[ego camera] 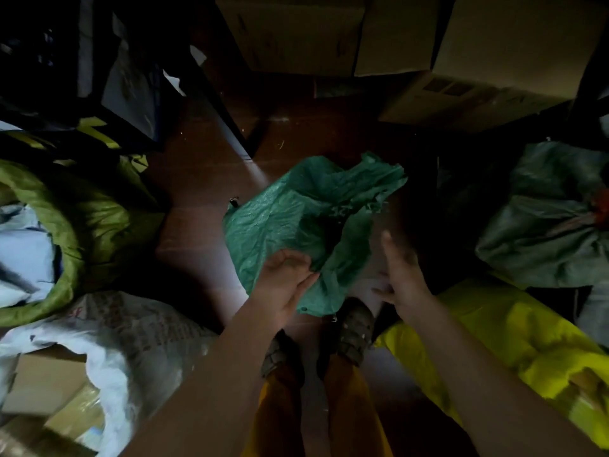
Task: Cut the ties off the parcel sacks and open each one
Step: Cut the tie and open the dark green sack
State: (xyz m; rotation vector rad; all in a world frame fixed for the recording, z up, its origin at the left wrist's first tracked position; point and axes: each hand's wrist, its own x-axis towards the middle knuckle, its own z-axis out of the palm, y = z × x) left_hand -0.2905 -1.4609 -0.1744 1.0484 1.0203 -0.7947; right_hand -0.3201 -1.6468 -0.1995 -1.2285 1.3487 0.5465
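An empty-looking green woven sack (296,212) hangs crumpled in the middle of the view, above the dark wooden floor. My left hand (285,282) grips its lower edge with fingers folded into the fabric. My right hand (400,272) is just right of the sack, fingers stretched and apart, holding nothing. At the right a grey-green sack (547,225) lies with its neck bunched and tied by a red tie (601,206). A yellow sack (514,344) lies at the lower right. No cutting tool is visible.
An olive-green sack (82,219) stands open at the left with pale parcels inside. Below it a white sack (131,341) gapes, showing cardboard boxes. Cardboard boxes (395,44) are stacked at the back. A dark shelf frame (224,120) stands at the upper left. My sandalled feet (352,331) are below the sack.
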